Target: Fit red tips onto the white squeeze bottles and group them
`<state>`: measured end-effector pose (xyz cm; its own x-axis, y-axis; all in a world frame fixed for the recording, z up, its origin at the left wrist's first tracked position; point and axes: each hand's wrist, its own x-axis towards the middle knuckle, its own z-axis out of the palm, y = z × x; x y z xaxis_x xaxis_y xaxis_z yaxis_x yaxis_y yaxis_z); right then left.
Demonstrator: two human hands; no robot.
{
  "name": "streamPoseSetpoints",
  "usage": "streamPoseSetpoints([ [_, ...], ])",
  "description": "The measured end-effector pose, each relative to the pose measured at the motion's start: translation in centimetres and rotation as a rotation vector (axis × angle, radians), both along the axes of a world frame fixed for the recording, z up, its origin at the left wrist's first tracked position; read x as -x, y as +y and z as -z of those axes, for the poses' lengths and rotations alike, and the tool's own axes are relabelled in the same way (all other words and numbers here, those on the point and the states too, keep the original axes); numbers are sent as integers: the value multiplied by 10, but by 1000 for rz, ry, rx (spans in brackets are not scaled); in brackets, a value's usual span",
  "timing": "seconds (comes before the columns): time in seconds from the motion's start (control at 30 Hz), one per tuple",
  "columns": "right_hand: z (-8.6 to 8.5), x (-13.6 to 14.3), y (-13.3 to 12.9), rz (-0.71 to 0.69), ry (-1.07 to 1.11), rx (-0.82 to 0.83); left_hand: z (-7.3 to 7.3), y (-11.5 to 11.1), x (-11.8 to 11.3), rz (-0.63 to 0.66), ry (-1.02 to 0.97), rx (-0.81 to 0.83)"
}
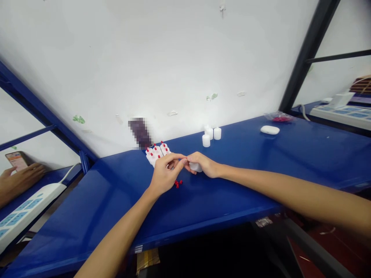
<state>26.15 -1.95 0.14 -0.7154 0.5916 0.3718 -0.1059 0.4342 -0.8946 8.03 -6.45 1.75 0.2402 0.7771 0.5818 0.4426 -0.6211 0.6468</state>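
Over the middle of the blue table, my right hand is wrapped round a white bottle. The fingertips of my left hand are pinched together beside the bottle's end and meet the right fingertips; what they hold, if anything, is hidden. Several small red caps lie on the table just below my left hand. Behind that hand stands a tight group of white bottles with red tips. Farther back, several white bottles without red tips stand upright.
On the blue table are a white oval case and a clear bag with red pieces. A blurred dark object leans on the wall. At left, another person's hands hold a phone near a power strip.
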Motion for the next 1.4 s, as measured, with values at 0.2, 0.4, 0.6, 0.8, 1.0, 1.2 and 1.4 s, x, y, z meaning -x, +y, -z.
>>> streamPoseSetpoints([
  [0.2,2,3,-1,-2,22,4,2,3,-1,70,64,48],
  [0.4,7,4,0,-8,35,58,4,4,-2,102,148,-5],
  [0.6,8,6,6,114,61,85,1,-5,1,-13,235,-378],
  [0.8,8,5,19,263,-19,-107,4,-28,-39,328,627,-342],
  [1.0,4,-9,30,310,-94,-149,9,-24,-95,358,744,-259],
  [1.2,5,-24,53,214,-68,16,20,-4,-119,380,891,-391],
  [1.4,5,-23,46,114,-54,70,24,-1,-117,400,831,-293],
])
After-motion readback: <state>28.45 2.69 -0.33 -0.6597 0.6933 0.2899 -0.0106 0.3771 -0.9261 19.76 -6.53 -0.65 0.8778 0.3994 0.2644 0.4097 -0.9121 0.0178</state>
